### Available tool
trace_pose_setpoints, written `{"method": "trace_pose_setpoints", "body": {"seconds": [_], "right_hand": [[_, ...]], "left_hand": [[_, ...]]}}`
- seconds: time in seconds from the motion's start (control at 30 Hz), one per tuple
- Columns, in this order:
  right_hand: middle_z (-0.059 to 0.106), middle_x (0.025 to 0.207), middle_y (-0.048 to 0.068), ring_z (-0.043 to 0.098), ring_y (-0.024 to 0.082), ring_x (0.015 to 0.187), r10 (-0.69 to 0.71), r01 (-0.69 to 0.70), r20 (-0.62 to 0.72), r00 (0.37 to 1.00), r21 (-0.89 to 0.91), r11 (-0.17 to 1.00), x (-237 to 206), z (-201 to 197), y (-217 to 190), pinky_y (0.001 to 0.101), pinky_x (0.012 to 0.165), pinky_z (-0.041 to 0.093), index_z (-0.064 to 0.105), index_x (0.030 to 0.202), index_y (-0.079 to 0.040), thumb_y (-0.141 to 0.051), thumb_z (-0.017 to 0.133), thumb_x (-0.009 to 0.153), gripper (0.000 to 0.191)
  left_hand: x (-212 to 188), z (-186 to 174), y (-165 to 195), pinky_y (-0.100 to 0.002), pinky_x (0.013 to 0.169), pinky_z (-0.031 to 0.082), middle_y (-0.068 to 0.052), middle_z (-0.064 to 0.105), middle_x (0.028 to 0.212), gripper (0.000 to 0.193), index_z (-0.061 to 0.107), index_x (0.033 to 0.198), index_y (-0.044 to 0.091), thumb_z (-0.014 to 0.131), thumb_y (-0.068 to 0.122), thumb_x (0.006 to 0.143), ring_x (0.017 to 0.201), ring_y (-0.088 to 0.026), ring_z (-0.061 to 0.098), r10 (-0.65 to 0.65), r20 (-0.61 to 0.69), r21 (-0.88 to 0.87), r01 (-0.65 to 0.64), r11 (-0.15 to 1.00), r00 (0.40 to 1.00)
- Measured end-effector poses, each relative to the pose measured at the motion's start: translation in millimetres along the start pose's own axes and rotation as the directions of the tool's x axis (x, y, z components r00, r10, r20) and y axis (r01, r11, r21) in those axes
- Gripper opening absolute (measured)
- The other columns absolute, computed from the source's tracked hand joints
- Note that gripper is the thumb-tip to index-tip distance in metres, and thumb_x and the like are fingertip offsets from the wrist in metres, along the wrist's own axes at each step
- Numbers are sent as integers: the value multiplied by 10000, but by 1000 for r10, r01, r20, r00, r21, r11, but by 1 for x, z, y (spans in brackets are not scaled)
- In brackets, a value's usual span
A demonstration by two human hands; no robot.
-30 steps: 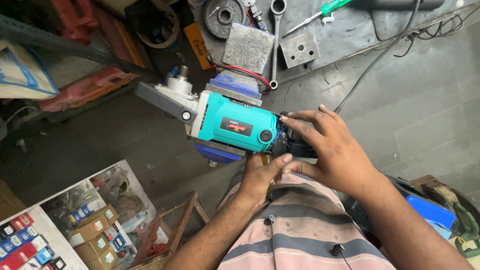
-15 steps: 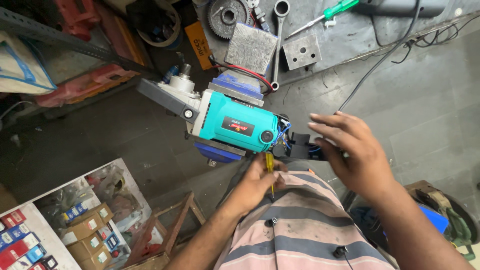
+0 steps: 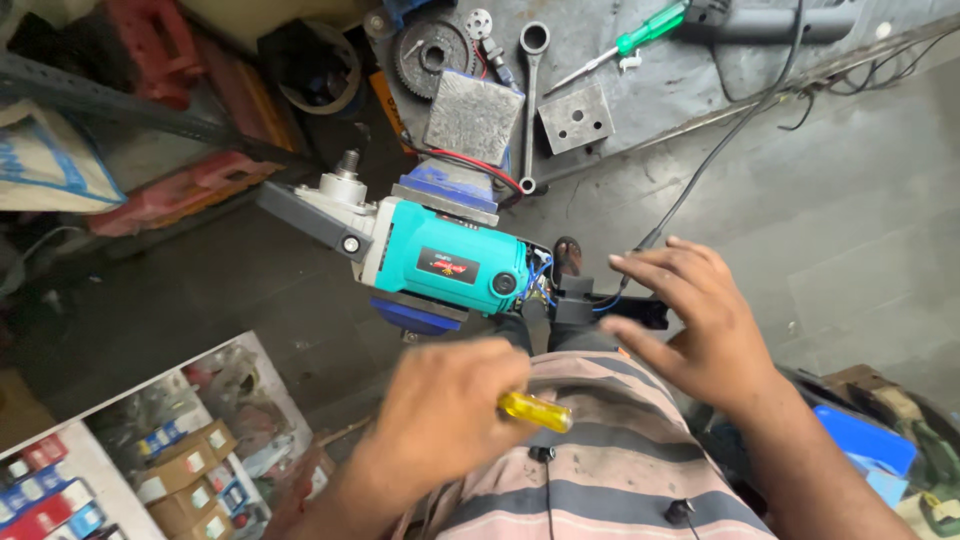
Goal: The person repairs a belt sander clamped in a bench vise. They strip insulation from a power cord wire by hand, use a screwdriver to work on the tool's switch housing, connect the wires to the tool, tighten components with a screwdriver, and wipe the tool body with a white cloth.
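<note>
Teal-bodied angle grinder [image 3: 445, 265] sits clamped in a blue bench vise [image 3: 440, 190], its long axis running from the grey gear head at upper left down to the opened rear end at lower right, where loose blue wires [image 3: 540, 280] and a black handle piece [image 3: 600, 308] show. Right hand [image 3: 700, 330] lies just right of that open end, fingers spread and uncurled, tips over or on the black piece; contact cannot be confirmed. Left hand [image 3: 450, 410] is below the grinder, apart from it, fist closed around a yellow-handled screwdriver [image 3: 535, 410]; the shaft is hidden, so where the tip points cannot be told. Right hand is the nearer to the grinder's rear. Bench beyond holds a ring spanner [image 3: 530, 90], a green-handled screwdriver [image 3: 630, 45], a drilled steel plate [image 3: 575, 118], a gear [image 3: 432, 55].
</note>
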State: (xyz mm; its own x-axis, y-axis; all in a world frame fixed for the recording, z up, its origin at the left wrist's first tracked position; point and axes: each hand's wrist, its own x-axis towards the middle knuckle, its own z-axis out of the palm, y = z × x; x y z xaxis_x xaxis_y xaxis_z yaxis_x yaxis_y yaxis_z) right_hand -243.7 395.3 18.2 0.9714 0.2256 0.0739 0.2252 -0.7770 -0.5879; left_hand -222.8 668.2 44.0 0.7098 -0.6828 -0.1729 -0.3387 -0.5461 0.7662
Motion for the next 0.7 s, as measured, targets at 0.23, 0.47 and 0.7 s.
{"method": "trace_pose_setpoints", "body": {"seconds": [0.23,0.47,0.7], "right_hand": [[678,1189,134,611,291,1200,-62,80,119,991,-159,984,21,23,-12,560,1165,274,649,1220,-26,-535,844,606,821],[700,933,98,656,287,1037,1,40,178,984,-226,973,27,30,-7,562,1127,324,702,1149,-65,-487,858,616,698],[650,849,100,663,296,885,-41,47,104,994,-54,997,29,31,-2,515,1044,419,655,928,-67,-348,849,669,429]], "left_hand": [[75,-32,11,-396,501,498,-56,624,875,127,716,935,132,701,151,811,601,-242,669,185,-102,544,-101,833,978],[97,-19,6,-419,530,534,-73,627,850,37,706,729,131,688,144,758,639,-266,702,62,43,641,-75,764,997],[106,-13,-1,-475,550,545,-110,649,851,79,756,803,128,684,152,783,662,-339,696,-120,-20,570,110,815,993]]}}
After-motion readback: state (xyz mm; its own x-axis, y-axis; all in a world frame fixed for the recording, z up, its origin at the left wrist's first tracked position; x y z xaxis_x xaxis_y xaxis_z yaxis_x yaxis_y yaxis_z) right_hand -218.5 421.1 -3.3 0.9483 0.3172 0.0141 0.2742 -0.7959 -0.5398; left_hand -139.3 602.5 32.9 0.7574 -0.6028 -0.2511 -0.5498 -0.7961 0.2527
